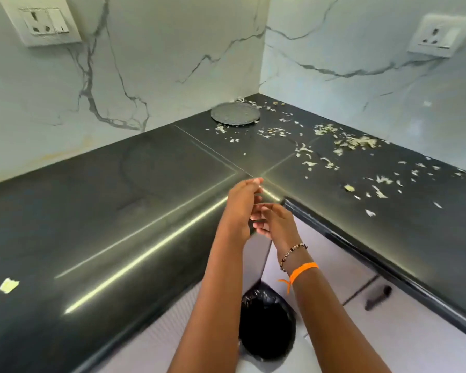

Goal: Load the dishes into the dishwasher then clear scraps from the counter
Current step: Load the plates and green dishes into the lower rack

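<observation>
Head view: my left hand (241, 208) and right hand (273, 222) meet palm to palm above the counter (119, 211) edge, fingers loosely spread, holding nothing I can see. Scraps (353, 142) lie scattered over the right counter section; a black-lined bin (265, 324) stands below my forearms

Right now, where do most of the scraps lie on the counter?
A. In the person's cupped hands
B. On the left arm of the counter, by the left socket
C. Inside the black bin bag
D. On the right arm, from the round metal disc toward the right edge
D: the scraps are strewn over the right arm of the counter, from the disc rightward; the left arm bears only one yellowish piece.
</observation>
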A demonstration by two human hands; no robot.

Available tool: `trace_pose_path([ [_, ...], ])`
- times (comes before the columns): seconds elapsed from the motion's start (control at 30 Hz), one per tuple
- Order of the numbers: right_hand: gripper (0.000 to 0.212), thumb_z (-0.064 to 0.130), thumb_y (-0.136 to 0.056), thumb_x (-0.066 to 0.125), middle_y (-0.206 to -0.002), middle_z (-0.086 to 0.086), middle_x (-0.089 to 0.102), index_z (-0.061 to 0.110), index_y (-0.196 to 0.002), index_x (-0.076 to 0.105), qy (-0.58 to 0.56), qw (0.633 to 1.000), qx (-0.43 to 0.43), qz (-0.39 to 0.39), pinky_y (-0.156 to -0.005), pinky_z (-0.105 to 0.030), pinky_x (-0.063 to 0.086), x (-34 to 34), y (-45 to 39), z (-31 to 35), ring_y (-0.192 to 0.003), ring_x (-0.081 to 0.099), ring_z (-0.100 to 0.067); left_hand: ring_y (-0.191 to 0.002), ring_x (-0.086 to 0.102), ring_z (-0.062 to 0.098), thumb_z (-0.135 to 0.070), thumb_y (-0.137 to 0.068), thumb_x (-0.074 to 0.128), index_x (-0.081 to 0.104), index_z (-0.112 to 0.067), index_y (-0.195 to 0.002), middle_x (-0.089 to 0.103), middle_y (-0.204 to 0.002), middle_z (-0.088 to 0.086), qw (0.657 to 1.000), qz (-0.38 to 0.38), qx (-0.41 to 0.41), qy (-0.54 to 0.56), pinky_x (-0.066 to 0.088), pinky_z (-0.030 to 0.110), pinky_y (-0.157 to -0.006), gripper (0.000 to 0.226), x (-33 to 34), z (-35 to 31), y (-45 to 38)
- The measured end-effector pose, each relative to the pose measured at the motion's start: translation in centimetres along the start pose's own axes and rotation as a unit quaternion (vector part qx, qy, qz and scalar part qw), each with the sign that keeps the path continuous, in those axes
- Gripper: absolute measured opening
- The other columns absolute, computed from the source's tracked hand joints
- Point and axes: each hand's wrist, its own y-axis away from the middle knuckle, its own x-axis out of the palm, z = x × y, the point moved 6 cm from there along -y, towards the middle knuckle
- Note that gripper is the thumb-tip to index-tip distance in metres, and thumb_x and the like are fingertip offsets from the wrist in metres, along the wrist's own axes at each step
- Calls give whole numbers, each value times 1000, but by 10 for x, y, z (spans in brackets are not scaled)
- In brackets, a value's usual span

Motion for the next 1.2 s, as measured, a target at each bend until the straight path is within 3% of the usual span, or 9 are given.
trace_pose_path([
  [0.43,21,10,-97,34,-71,-3,55,11,-91,54,51,993,99,44,-63,-20,41,84,-220,17,-59,51,-13,-65,52,3,-23,-96,41,63,-24,-87,58,-75,-9,998,-24,-37,36,41,19,-63,24,-67,-78,-261],
  [0.57,29,10,-98,32,-69,-7,53,13,-78,52,18,995,96,16,-56,-19,39,83,-271,36,-45,53,-6,-67,50,5,-24,-96,43,61,-21,-96,56,-78,-8,998,-3,-57,15,41,19,-64,18,-56,-78,-308],
  [0.67,26,4,-94,36,-70,-7,51,14,-75,51,29,997,76,-2,-56,-20,34,81,-322,51,-55,48,-12,-65,48,4,-24,-96,44,60,-21,-92,55,-76,-8,996,-21,-88,3,42,18,-64,17,-64,-66,-330],
  [0.8,28,-3,-95,33,-73,-9,51,-6,-108,57,4,992,120,-30,-57,-17,35,73,-391,52,-38,48,-4,-67,50,7,-22,-96,47,61,-17,-90,55,-77,-3,992,-65,-107,32,47,20,-65,16,-74,-59,-357],
  [0.87,36,-3,-96,32,-95,-20,59,-9,-129,44,-8,991,126,-34,-74,-24,48,69,-415,59,-51,50,-10,-68,51,8,-20,-95,48,61,-14,-94,54,-77,-2,990,-81,-107,50,51,22,-67,15,-69,-62,-371],
  [0.93,39,-4,-95,33,-134,-29,44,-11,-134,35,-43,989,137,-15,-101,-36,41,69,-432,64,-72,53,-17,-67,51,9,-19,-94,50,61,-12,-95,53,-76,-1,989,-78,-106,60,53,26,-73,12,-58,-67,-382],
  [1.03,42,4,-93,45,-141,-22,39,-5,-134,38,-94,982,157,-40,-109,-36,35,61,-461,64,-124,48,-33,-70,51,10,-21,-93,51,61,-13,-98,54,-76,-2,990,-72,-107,52,52,27,-79,13,-41,-70,-401],
  [1.13,41,9,-92,52,-121,-16,46,0,-131,41,-142,977,145,-68,-87,-28,52,55,-496,71,-113,56,-31,-73,52,9,-23,-94,50,62,-14,-104,55,-80,-3,990,-90,-101,29,50,24,-77,18,-37,-69,-420],
  [1.2,32,11,-91,54,-98,-11,49,5,-121,44,-148,972,157,-96,-50,-18,51,54,-516,73,-71,64,-18,-74,52,9,-23,-95,48,63,-15,-106,55,-82,-4,990,-97,-98,26,49,23,-75,20,-36,-67,-432],
])
